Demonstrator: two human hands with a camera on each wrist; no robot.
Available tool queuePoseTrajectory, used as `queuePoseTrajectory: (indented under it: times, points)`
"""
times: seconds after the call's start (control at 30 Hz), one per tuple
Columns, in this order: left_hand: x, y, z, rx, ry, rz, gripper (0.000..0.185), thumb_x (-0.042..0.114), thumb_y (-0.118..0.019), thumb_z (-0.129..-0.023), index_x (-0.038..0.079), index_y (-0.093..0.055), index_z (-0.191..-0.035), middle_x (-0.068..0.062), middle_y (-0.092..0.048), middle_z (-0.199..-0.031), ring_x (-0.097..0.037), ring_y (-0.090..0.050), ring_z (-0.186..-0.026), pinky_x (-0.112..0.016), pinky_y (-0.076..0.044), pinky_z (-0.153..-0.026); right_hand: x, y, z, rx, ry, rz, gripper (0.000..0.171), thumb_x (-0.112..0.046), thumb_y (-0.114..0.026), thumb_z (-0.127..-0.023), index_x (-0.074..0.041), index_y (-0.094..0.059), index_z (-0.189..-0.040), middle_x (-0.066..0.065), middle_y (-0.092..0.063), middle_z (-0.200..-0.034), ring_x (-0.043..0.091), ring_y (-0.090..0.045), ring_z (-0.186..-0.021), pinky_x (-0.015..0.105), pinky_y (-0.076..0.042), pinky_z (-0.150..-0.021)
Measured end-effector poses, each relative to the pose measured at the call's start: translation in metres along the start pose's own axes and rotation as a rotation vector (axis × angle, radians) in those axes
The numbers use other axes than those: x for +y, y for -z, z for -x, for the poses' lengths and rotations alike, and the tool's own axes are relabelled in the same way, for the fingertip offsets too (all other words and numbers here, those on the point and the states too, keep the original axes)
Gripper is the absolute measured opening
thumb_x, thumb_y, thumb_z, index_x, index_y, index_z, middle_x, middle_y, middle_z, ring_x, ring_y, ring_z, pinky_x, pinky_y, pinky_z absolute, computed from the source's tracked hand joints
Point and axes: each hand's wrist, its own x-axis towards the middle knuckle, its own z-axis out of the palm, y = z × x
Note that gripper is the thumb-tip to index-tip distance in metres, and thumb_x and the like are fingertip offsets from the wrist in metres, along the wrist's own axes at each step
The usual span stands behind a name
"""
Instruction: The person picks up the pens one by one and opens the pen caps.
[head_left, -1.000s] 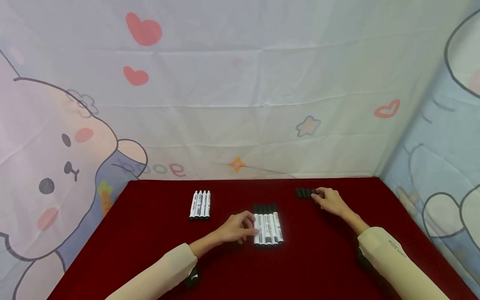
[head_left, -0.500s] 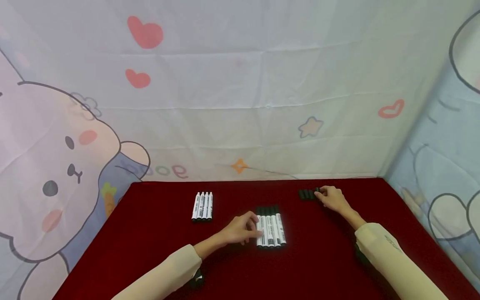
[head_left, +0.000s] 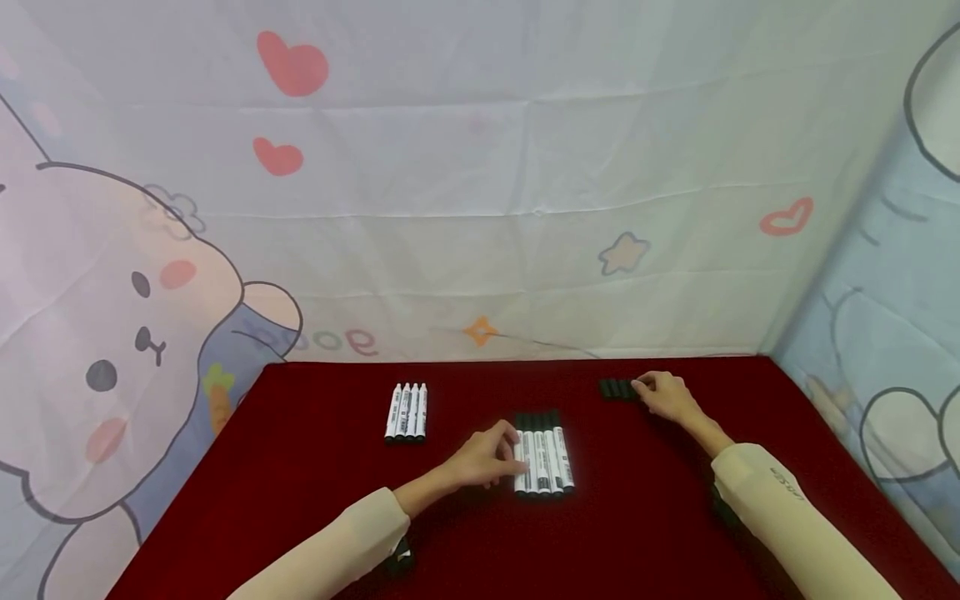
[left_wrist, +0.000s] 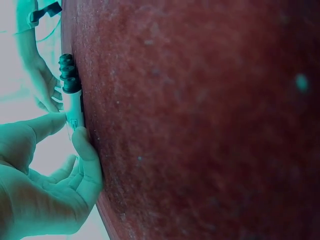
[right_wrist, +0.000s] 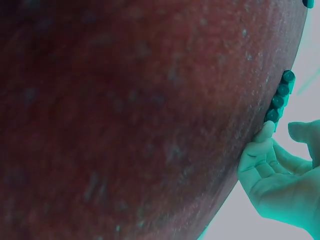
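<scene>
**Hands at the marker row and the cap row**

Your left hand [head_left: 483,457] rests at the left edge of the middle row of markers [head_left: 545,454] on the red table [head_left: 300,467]. In the left wrist view the thumb and forefinger pinch the barrel of the nearest marker [left_wrist: 74,112], below its black cap; the remaining fingers curl loosely beneath. The markers lie side by side, long axes running away from you, capped ends at the far side. The row therefore sits directly to the right of your left hand, with the gripped marker at its near-left margin.

Your right hand [head_left: 663,397] lies well apart, toward the far right of the table, beside a short row of loose black caps [head_left: 617,388]. The caps lie to the left of that hand. In the right wrist view one fingertip [right_wrist: 266,131] touches the end cap of the row [right_wrist: 280,102]; the other fingers are relaxed and hold nothing.

A second set of four uncapped markers [head_left: 406,412] lies at the far left, nearer your left hand than your right, touched by neither. A cartoon-printed cloth backdrop [head_left: 480,208] stands behind the table.
</scene>
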Motion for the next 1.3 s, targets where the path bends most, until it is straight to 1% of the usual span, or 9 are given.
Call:
queuePoseTrajectory:
  times: [0.1, 0.2, 0.43, 0.53, 0.67, 0.77, 0.87, 1.1, 1.3]
  points:
    - [0.002, 0.0, 0.001, 0.011, 0.018, -0.01, 0.041, 0.016, -0.076, -0.091, -0.001, -0.053, -0.12, -0.005, -0.066, -0.084, -0.011, -0.056, -0.057, -0.02, -0.046, -0.047, 0.0, 0.004, 0.004, 0.02, 0.061, -0.026, 0.041, -0.019, -0.052, -0.106, 0.02, -0.061, -0.118, 0.022, -0.07, -0.086, 0.019, -0.068, -0.063, 0.032, -0.057, -0.056]
    - [0.004, 0.001, 0.003, 0.027, 0.044, -0.031, 0.041, 0.016, -0.077, -0.09, 0.001, -0.054, -0.119, -0.003, -0.067, -0.082, -0.01, -0.056, -0.056, -0.019, -0.045, -0.046, -0.004, 0.007, 0.007, 0.016, 0.101, -0.03, 0.043, -0.022, -0.053, -0.106, 0.019, -0.061, -0.116, 0.02, -0.07, -0.083, 0.016, -0.065, -0.061, 0.031, -0.056, -0.055]
    - [0.005, 0.004, 0.006, 0.062, 0.134, -0.164, 0.036, 0.021, -0.076, -0.086, 0.007, -0.057, -0.112, -0.001, -0.07, -0.08, -0.009, -0.058, -0.052, -0.024, -0.044, -0.049, -0.017, 0.007, 0.013, -0.055, 0.054, 0.003, 0.036, -0.014, -0.053, -0.106, 0.017, -0.06, -0.123, 0.022, -0.072, -0.091, 0.021, -0.068, -0.068, 0.029, -0.057, -0.059]
    - [0.005, 0.005, 0.008, 0.073, 0.161, -0.199, 0.035, 0.022, -0.077, -0.083, 0.008, -0.058, -0.11, 0.001, -0.07, -0.078, -0.009, -0.059, -0.052, -0.025, -0.042, -0.051, -0.021, 0.003, 0.017, -0.09, 0.081, 0.016, 0.035, -0.014, -0.052, -0.107, 0.016, -0.06, -0.122, 0.02, -0.072, -0.09, 0.019, -0.067, -0.068, 0.026, -0.056, -0.058]
    - [0.003, 0.01, 0.012, 0.074, 0.189, -0.192, 0.042, 0.019, -0.081, -0.082, 0.006, -0.059, -0.115, 0.002, -0.07, -0.078, -0.01, -0.06, -0.053, -0.024, -0.045, -0.048, -0.029, -0.006, 0.025, -0.126, 0.126, 0.009, 0.033, -0.013, -0.053, -0.107, 0.015, -0.061, -0.122, 0.015, -0.071, -0.088, 0.014, -0.065, -0.067, 0.023, -0.054, -0.058]
    - [0.001, 0.016, 0.015, 0.073, 0.219, -0.174, 0.046, 0.018, -0.086, -0.08, 0.004, -0.061, -0.116, 0.002, -0.072, -0.078, -0.01, -0.063, -0.054, -0.025, -0.051, -0.048, -0.039, -0.013, 0.031, -0.141, 0.158, -0.004, 0.031, -0.013, -0.055, -0.106, 0.014, -0.063, -0.12, 0.012, -0.071, -0.086, 0.011, -0.063, -0.067, 0.022, -0.053, -0.057]
    - [0.002, 0.021, 0.016, 0.065, 0.232, -0.149, 0.042, 0.017, -0.086, -0.079, 0.003, -0.066, -0.113, 0.001, -0.073, -0.078, -0.01, -0.065, -0.055, -0.026, -0.056, -0.051, -0.05, -0.018, 0.034, -0.152, 0.192, -0.01, 0.03, -0.014, -0.055, -0.106, 0.012, -0.065, -0.118, 0.009, -0.071, -0.082, 0.008, -0.061, -0.063, 0.021, -0.052, -0.055]
    - [0.0, 0.036, 0.019, -0.014, 0.245, 0.055, 0.035, 0.012, -0.077, -0.086, -0.001, -0.067, -0.118, -0.006, -0.069, -0.085, -0.013, -0.063, -0.067, -0.031, -0.06, -0.059, -0.062, -0.028, 0.04, -0.219, 0.243, -0.035, 0.028, -0.013, -0.055, -0.105, 0.01, -0.066, -0.116, 0.011, -0.071, -0.083, 0.006, -0.059, -0.061, 0.021, -0.052, -0.055]
    - [-0.003, 0.05, 0.022, -0.018, 0.187, 0.141, 0.038, 0.016, -0.07, -0.093, -0.003, -0.062, -0.126, -0.01, -0.069, -0.096, -0.013, -0.062, -0.074, -0.034, -0.062, -0.065, -0.067, -0.033, 0.046, -0.244, 0.251, -0.034, 0.027, -0.013, -0.056, -0.105, 0.009, -0.067, -0.117, 0.009, -0.072, -0.085, 0.003, -0.058, -0.062, 0.021, -0.053, -0.056]
